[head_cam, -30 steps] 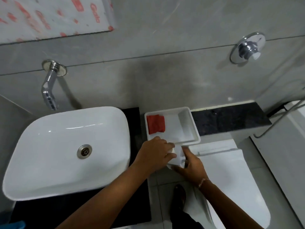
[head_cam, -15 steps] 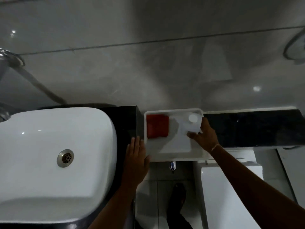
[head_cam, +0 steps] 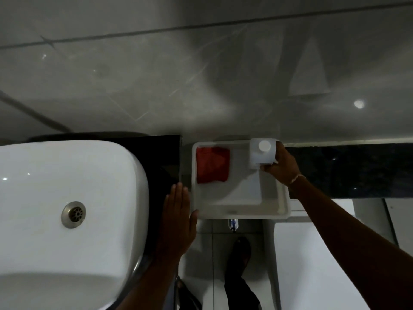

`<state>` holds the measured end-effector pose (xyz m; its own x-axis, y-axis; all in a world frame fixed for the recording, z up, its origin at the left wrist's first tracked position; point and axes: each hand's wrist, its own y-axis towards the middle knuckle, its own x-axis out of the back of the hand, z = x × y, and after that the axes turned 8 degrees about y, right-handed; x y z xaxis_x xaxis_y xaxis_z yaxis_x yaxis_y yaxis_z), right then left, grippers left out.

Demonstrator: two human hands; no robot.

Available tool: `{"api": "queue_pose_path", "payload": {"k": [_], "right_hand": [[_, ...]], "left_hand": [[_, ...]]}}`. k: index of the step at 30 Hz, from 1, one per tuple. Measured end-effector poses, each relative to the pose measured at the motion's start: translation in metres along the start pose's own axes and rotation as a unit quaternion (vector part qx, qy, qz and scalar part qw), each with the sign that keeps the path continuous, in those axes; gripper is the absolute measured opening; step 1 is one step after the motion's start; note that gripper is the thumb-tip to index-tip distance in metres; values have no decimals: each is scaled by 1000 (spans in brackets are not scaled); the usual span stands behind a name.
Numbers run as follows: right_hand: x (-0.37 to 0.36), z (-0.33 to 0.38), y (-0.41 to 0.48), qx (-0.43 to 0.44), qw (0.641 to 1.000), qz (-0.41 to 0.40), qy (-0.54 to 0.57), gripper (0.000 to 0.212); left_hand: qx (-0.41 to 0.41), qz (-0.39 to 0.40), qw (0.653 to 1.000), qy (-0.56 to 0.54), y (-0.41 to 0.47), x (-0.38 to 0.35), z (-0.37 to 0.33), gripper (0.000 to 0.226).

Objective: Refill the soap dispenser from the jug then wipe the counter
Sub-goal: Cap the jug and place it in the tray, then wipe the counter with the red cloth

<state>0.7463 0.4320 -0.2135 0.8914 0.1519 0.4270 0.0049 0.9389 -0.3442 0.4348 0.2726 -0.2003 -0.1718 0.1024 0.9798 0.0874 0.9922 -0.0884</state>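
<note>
A white plastic jug [head_cam: 262,153] with a round white cap stands in the far right corner of a white tray [head_cam: 241,214]. My right hand [head_cam: 282,166] is closed around the jug's right side. A folded red cloth [head_cam: 212,164] lies in the tray's far left part. My left hand [head_cam: 177,217] lies flat with fingers together on the dark counter [head_cam: 165,153], touching the tray's left near corner and holding nothing. No soap dispenser is clearly visible.
A white basin [head_cam: 67,211] with a metal drain fills the left. A dark stone ledge [head_cam: 348,168] runs right of the tray. Below are a white toilet lid [head_cam: 324,265], a small tap [head_cam: 232,223], the tiled floor and my shoe [head_cam: 240,253].
My right hand has lifted the jug from the tray's near edge to the far right corner. My left hand let go and now rests flat beside the tray. The view came closer.
</note>
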Motion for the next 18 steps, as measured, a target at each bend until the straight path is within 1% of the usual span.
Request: {"api": "queue_pose_path", "payload": {"k": [7,8,9,11,12,13,15,16,18], "right_hand": [[-5,4,-10,-35,999,-25,1,74],[-9,5,-20,-46,997,-57,19,71],[-14,7,-33,-64,991,-110,45,65],[-34,9,-67,-93,967,-221,82,53],[-49,11,-84,-91,963,-239,79,47],[-66,13,-98,-78,970,-221,67,42],[-102,17,-107,-27,990,-135,35,37],[-118,20,-102,-3,996,-92,8,40],[-140,26,-76,48,996,-10,-76,58]], "left_hand": [[7,-3,1000,-3,2,8,-4,67],[9,-2,1000,-3,2,8,-4,66],[8,-3,1000,-2,2,9,-3,65],[5,-5,1000,2,1,8,-3,63],[3,-6,1000,3,1,8,-2,63],[2,-6,1000,4,1,8,-2,63],[4,-6,1000,10,1,6,-1,63],[7,-5,1000,12,1,5,-2,63],[12,-12,1000,9,2,3,-2,63]]}}
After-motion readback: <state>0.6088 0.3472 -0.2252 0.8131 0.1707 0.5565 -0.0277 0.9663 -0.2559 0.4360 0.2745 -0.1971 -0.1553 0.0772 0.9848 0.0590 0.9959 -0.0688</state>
